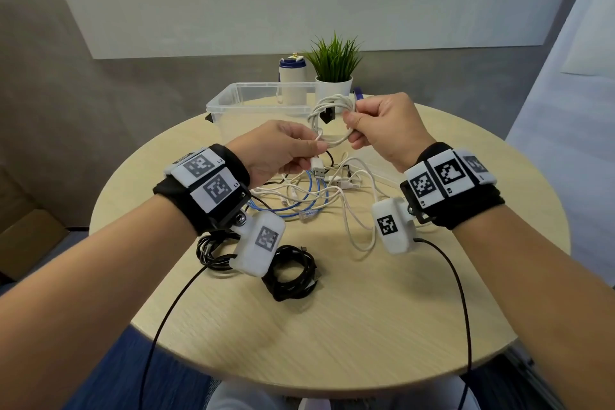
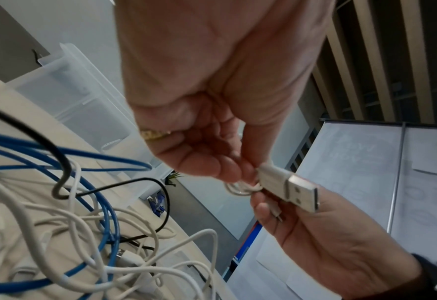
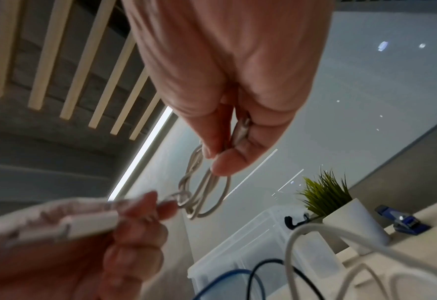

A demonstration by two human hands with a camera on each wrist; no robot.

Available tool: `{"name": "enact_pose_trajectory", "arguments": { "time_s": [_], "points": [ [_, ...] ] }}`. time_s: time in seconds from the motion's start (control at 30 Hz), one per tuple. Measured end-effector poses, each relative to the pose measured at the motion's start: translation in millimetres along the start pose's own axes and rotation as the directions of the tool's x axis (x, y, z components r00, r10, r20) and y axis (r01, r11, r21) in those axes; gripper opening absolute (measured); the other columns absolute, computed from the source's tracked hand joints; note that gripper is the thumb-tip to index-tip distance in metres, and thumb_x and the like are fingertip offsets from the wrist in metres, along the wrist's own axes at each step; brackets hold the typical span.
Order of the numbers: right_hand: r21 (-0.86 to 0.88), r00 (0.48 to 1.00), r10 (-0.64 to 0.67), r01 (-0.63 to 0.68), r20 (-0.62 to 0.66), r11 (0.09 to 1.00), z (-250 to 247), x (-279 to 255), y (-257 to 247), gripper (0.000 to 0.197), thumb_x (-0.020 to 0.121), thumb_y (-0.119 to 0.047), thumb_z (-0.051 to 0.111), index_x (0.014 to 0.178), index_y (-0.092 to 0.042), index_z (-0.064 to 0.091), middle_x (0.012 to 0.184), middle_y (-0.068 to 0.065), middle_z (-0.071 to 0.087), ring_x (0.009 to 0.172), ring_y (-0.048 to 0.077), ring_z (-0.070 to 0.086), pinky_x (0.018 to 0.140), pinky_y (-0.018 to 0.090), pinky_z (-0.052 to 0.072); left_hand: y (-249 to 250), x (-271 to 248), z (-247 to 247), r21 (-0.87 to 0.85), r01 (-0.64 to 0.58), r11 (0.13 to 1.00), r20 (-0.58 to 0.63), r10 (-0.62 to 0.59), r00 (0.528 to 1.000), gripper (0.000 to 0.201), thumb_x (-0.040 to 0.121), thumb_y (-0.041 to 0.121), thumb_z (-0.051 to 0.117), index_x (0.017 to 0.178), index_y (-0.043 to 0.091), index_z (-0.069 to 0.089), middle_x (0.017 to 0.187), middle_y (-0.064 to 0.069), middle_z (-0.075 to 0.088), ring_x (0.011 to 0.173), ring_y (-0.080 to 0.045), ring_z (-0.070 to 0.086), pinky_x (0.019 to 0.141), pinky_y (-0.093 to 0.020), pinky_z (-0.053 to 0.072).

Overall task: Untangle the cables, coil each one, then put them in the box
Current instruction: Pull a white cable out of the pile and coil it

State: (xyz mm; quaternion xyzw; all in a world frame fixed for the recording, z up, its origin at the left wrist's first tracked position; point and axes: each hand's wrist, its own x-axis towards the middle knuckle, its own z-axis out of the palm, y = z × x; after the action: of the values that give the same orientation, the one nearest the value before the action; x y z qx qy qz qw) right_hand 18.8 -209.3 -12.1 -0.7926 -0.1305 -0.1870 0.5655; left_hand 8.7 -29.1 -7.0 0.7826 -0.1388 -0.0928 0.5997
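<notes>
Two hands work one white cable (image 1: 332, 116) above a round table (image 1: 366, 326). The right hand (image 1: 379, 130) pinches the gathered loops of the coil between thumb and curled fingers; the right wrist view shows several turns hanging below that pinch. The left hand (image 1: 283, 150) pinches the same cable's loose end just behind its USB plug (image 2: 292, 188), which juts out past the fingertips toward the right hand.

Directly beneath the two grips lies a tangle: one blue cable (image 1: 299, 206), several white cables (image 1: 352, 196) whose number cannot be told, and at least one thin black strand. Nearer the person than the hands, below the left wrist, sit two coiled black cables (image 1: 293, 271), side by side on the tabletop.

Beyond the held coil stands one clear plastic box (image 1: 233, 103), open-topped, with no cable visible inside. Behind it are one white-and-blue bottle (image 1: 292, 76) and one potted plant (image 1: 334, 66).
</notes>
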Motion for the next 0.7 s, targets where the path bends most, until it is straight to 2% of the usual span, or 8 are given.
{"name": "enact_pose_trajectory", "arguments": {
  "time_s": [0.1,0.2,0.33,0.4,0.5,0.6,0.7],
  "points": [
    [-0.11,0.999,-0.014,0.018,0.031,0.994,2.4,-3.6,2.5,0.011,0.09,-0.009,0.061,0.088,-0.01,0.072,0.06,0.006,0.059,0.052,0.015,0.057,0.06,0.029,0.057,0.9,-0.1,0.7,-0.044,-0.046,0.998,0.017,0.046,0.999,0.015,0.09,0.01,0.059,0.076,0.011,0.055,0.063,0.001,0.061,0.054,-0.006,0.052,0.054,-0.017,0.044],
    [-0.194,0.996,-0.042,0.056,0.076,0.979,5.1,-7.9,1.3,0.013,0.089,-0.006,0.06,0.09,-0.01,0.072,0.058,0.002,0.057,0.047,0.006,0.053,0.058,0.025,0.054,1.4,-0.2,1.4,-0.066,-0.053,0.996,0.003,0.054,0.999,0.023,0.094,0.013,0.054,0.072,0.017,0.051,0.077,0.0,0.065,0.059,-0.005,0.053,0.059,-0.02,0.04],
    [-0.185,0.991,-0.006,0.031,0.137,0.982,8.8,-10.3,1.6,0.018,0.088,-0.004,0.06,0.092,-0.017,0.07,0.062,-0.001,0.059,0.055,0.012,0.056,0.059,0.025,0.056,8.0,-0.9,-1.9,-0.024,-0.052,0.998,0.005,0.052,0.999,0.025,0.095,0.019,0.054,0.07,0.021,0.047,0.085,0.002,0.062,0.07,-0.007,0.05,0.062,-0.025,0.032],
    [-0.129,0.988,0.02,0.0,0.154,0.992,10.0,-9.5,1.9,0.013,0.09,-0.006,0.06,0.096,-0.012,0.071,0.064,0.001,0.06,0.056,0.014,0.057,0.057,0.024,0.056,9.9,-1.6,-5.7,0.025,-0.043,0.999,0.01,0.043,0.999,0.025,0.094,0.019,0.055,0.07,0.022,0.048,0.086,0.003,0.062,0.072,-0.007,0.049,0.064,-0.027,0.031],
    [-0.061,0.99,0.063,-0.056,0.126,0.997,7.9,-4.4,3.4,0.011,0.092,-0.008,0.06,0.093,-0.005,0.07,0.065,0.012,0.061,0.055,0.019,0.058,0.056,0.027,0.055,9.7,-3.2,-10.6,0.076,-0.036,0.996,0.061,0.031,0.998,0.026,0.094,0.016,0.055,0.069,0.021,0.047,0.083,0.004,0.063,0.074,-0.008,0.049,0.067,-0.028,0.03],
    [-0.017,0.99,0.118,-0.117,0.075,0.993,2.3,1.8,3.3,0.01,0.091,-0.008,0.06,0.088,-0.006,0.069,0.066,0.016,0.061,0.053,0.02,0.058,0.052,0.026,0.054,9.5,-7.3,-13.6,0.086,-0.036,0.996,0.132,0.024,0.991,0.024,0.094,0.014,0.053,0.07,0.019,0.049,0.075,0.01,0.067,0.082,-0.01,0.05,0.068,-0.028,0.031],
    [0.021,0.984,0.168,-0.169,0.053,0.985,-5.2,6.1,1.2,0.014,0.091,-0.008,0.06,0.079,-0.009,0.067,0.065,0.013,0.06,0.054,0.02,0.057,0.051,0.025,0.051,10.5,-10.6,-15.6,0.131,-0.026,0.991,0.163,0.005,0.987,0.023,0.093,0.015,0.054,0.071,0.017,0.05,0.073,0.011,0.067,0.073,-0.005,0.053,0.062,-0.023,0.033]
  ]
}}
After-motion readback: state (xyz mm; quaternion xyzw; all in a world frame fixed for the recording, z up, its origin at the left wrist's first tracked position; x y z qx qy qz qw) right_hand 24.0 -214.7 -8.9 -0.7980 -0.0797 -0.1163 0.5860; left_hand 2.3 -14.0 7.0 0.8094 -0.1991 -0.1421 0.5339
